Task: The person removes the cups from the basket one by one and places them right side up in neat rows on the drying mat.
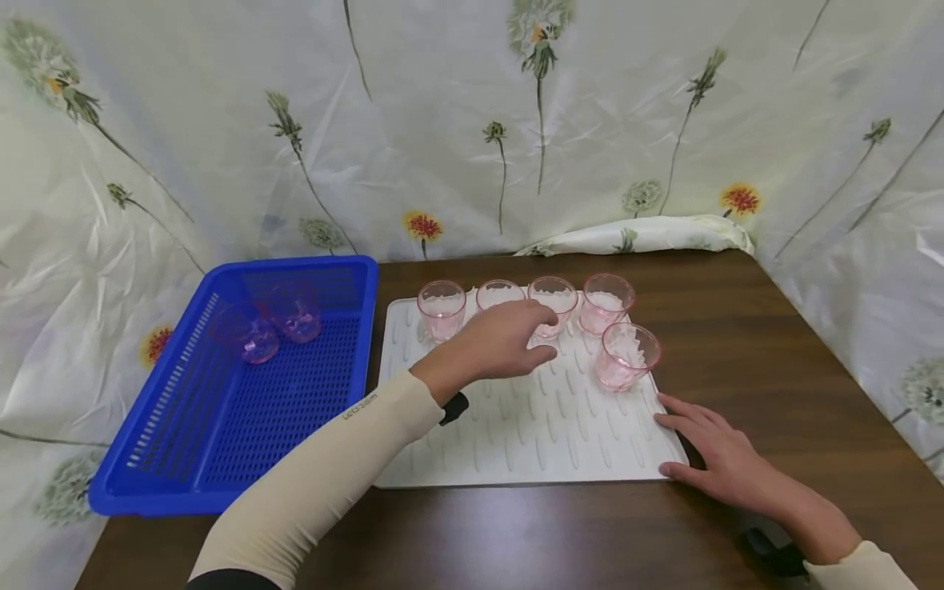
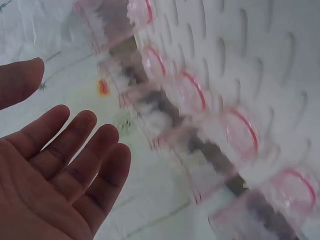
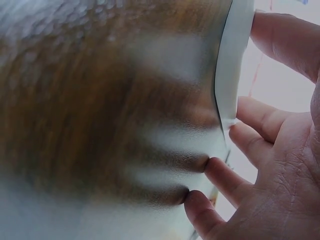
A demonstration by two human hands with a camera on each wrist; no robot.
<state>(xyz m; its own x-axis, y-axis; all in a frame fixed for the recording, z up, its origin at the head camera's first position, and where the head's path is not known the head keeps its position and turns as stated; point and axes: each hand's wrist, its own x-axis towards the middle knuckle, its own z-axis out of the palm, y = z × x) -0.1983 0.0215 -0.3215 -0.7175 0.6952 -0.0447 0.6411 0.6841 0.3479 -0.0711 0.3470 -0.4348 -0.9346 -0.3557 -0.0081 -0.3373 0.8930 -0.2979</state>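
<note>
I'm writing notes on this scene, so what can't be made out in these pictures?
Head view: lower part of the second glass from the left, behind the left hand.
Head view: the basket's near right corner, behind the left sleeve.
Left wrist view: the lowest glass, cut off by the bottom edge.
Right wrist view: the table's grain, blurred.

From here I see glossy, see-through cups (image 1: pixel 620 375), a ridged mat (image 1: pixel 531 438), plastic basket (image 1: pixel 165 502), glossy wood-grain table (image 1: pixel 745 344), shiny creased sheeting (image 1: pixel 442 156), matt cloth sleeve (image 1: pixel 313 483).
</note>
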